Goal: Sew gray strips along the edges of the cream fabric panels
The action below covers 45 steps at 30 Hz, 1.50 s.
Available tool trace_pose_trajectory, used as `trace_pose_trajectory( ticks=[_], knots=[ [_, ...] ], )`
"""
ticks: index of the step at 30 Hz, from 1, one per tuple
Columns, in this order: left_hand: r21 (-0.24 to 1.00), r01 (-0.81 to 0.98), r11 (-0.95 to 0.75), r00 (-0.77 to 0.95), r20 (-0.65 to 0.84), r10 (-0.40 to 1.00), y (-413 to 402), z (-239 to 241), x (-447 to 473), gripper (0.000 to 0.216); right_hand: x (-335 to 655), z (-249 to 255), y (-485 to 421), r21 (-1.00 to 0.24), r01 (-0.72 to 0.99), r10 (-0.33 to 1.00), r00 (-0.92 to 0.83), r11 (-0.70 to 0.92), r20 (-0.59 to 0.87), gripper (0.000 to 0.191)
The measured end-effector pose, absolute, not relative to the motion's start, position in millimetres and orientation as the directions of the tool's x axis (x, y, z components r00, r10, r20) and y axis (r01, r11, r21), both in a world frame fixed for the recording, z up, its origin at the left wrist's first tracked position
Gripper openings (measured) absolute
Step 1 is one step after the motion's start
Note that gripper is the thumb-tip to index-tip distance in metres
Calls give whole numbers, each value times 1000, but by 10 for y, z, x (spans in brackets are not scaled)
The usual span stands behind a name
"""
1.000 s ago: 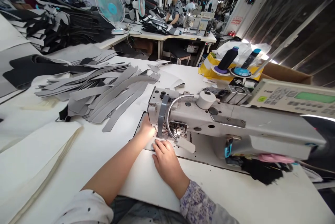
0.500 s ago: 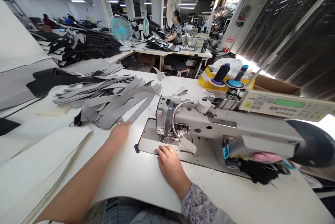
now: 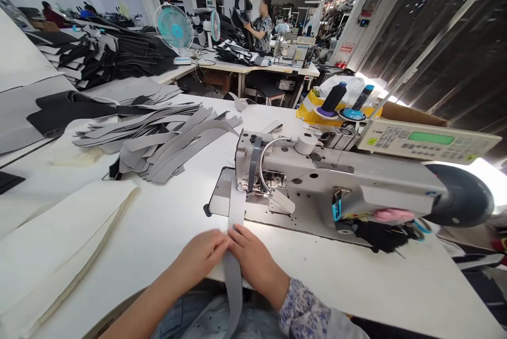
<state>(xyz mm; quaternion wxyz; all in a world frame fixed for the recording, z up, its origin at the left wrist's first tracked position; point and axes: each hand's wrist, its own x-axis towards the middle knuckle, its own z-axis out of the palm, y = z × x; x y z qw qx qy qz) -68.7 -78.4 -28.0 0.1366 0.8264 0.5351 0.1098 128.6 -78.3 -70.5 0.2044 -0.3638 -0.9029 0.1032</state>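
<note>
Left hand [image 3: 202, 257] and right hand [image 3: 255, 257] are closed on a grey strip [image 3: 233, 281] at the table's near edge; it runs up to the sewing machine [image 3: 317, 180] foot and hangs down below. White table [image 3: 166, 223] carries a pile of grey pieces [image 3: 174, 146]. A co-worker [image 3: 261, 30] and fan [image 3: 173, 27] are beyond, in a long workshop. Control panel [image 3: 428, 143] lettering is too small to read.

**Hands together now**
Left hand [image 3: 200, 257] and right hand [image 3: 253, 257] now grip a long flat grey strip [image 3: 236, 207] (felt-ish?) running onto the pale sewing-machine bed [image 3: 221, 199].
</note>
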Motion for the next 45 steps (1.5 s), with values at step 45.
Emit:
trace_pose_trajectory(
  ticks=[45],
  knots=[
    [186, 849, -495, 442, 264, 857, 35, -545, -152, 36, 1237, -700, -1122, -320, 625, 698, -681, 712, 222, 39]
  ],
)
